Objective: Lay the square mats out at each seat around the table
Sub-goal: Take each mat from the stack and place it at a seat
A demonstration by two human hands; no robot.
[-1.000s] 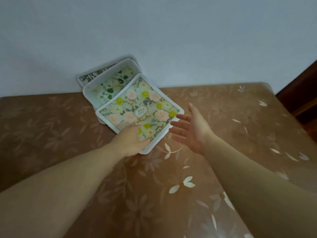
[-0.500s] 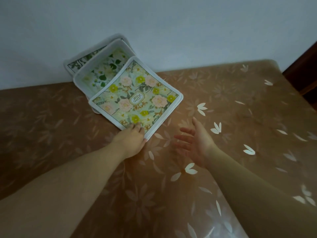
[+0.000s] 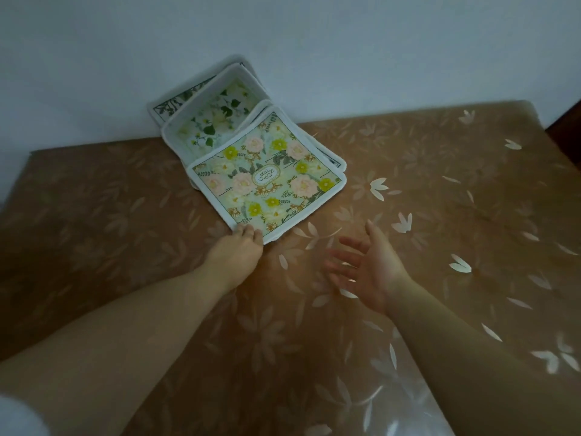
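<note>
A stack of square mats leans against the wall at the table's far side. The top mat (image 3: 267, 180), white-edged with pink and yellow flowers, lies slid forward off the pile. My left hand (image 3: 237, 250) grips its near corner, fingers on the printed face. Under it the edge of another mat (image 3: 330, 157) shows. Behind stand a pale green leaf mat (image 3: 213, 121) and a dark-lined mat (image 3: 168, 105). My right hand (image 3: 367, 269) hovers open, palm up, to the right of that corner, touching nothing.
A brown tablecloth (image 3: 440, 199) with a pale flower pattern covers the table. The white wall (image 3: 283, 33) runs along the far edge. Dark wooden furniture (image 3: 569, 127) stands past the table's right corner.
My left hand has dragged the top flowered mat toward me and off the pile, now holding only its corner. My right hand has drawn back from the mat's edge and stays open.
</note>
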